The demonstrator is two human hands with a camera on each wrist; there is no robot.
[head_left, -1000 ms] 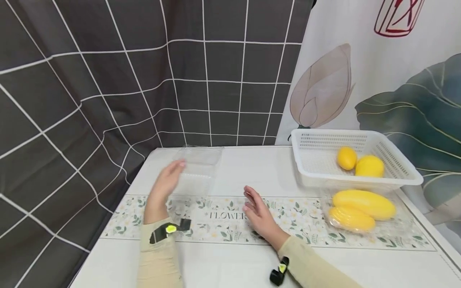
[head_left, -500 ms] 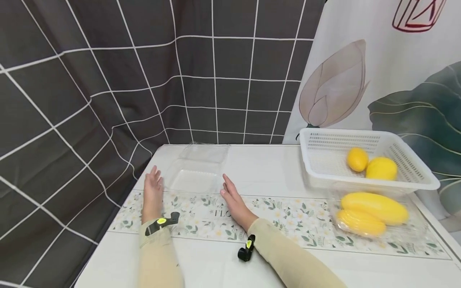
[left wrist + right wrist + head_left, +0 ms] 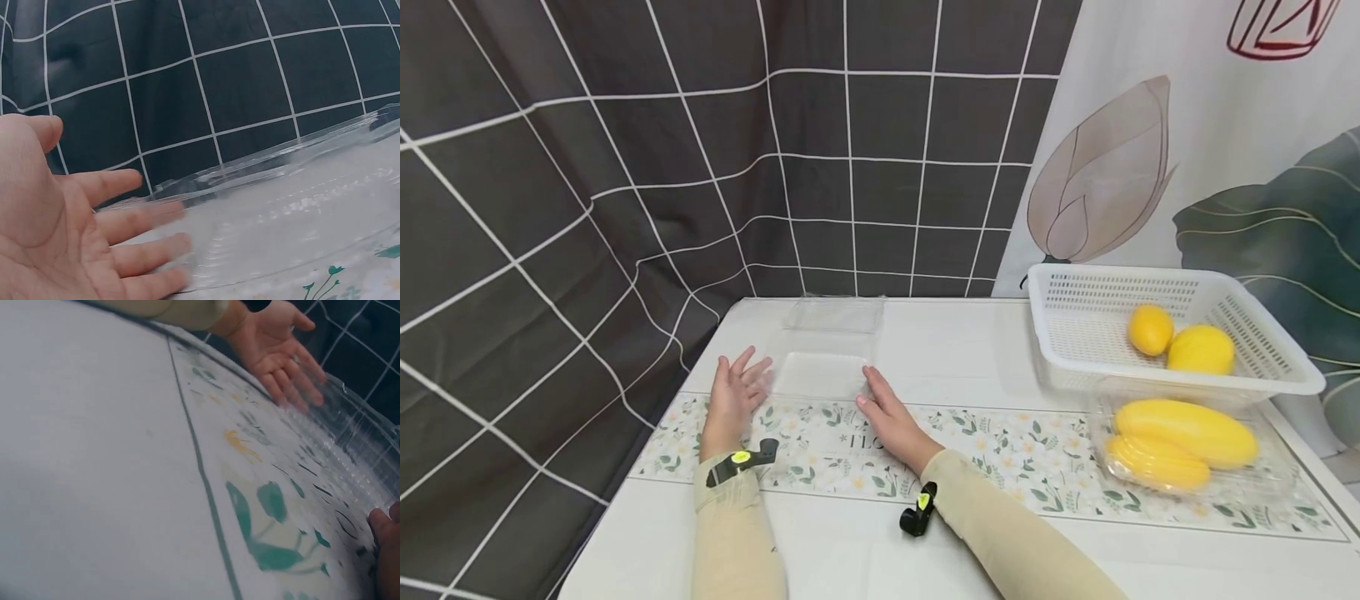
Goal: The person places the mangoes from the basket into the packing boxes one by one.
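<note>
A clear plastic clamshell container lies with its lid raised at the back left of the table. At its left side is my left hand, palm turned inward and fingers spread; in the left wrist view those fingers overlap the container's near end. My right hand is at the container's right front corner, fingers extended and fingertips right at its edge. Neither hand grips anything. Only a small part of the right hand shows in the right wrist view, at the right border.
To the right stands a white plastic basket holding two yellow lemon-like fruits. In front of it, a second clear container holds two long yellow pieces. A dark gridded curtain hangs along the table's back and left.
My left hand has come back from over the container to its left side, with fingers spreading. My right hand has moved left to the container's corner. The camera view has shifted slightly.
</note>
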